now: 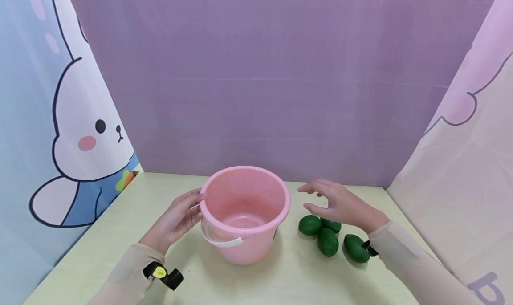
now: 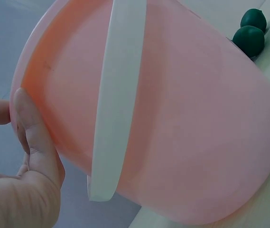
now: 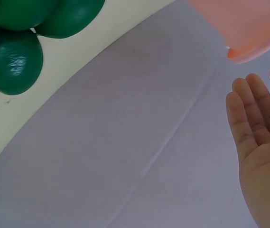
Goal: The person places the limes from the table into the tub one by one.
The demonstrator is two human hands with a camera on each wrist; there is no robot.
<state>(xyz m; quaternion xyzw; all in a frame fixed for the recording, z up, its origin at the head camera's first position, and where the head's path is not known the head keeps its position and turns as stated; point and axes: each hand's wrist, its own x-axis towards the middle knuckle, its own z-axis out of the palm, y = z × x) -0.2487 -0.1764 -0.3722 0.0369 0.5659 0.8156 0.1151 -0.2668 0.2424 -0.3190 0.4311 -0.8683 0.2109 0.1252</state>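
A pink bucket (image 1: 244,247) stands upright on the table, its inside bare in the head view. Its white handle (image 2: 118,99) hangs down along the near side. At the left of the rim, my left hand (image 1: 178,218) pinches the edge, with the thumb (image 2: 32,126) on the outer wall under the lip. My right hand (image 1: 340,205) hovers to the right of the bucket, apart from it, holding nothing. In the right wrist view its fingers (image 3: 239,118) are extended towards the bucket rim. Below that hand lie several dark green limes (image 1: 327,241).
The pale yellow table (image 1: 168,291) ends at a purple backdrop (image 1: 256,87). A printed curtain with a cartoon rabbit (image 1: 88,127) borders the left side, and a pale pink and cream curtain (image 1: 469,176) borders the right. One lime (image 1: 356,249) lies slightly apart, near the right wrist.
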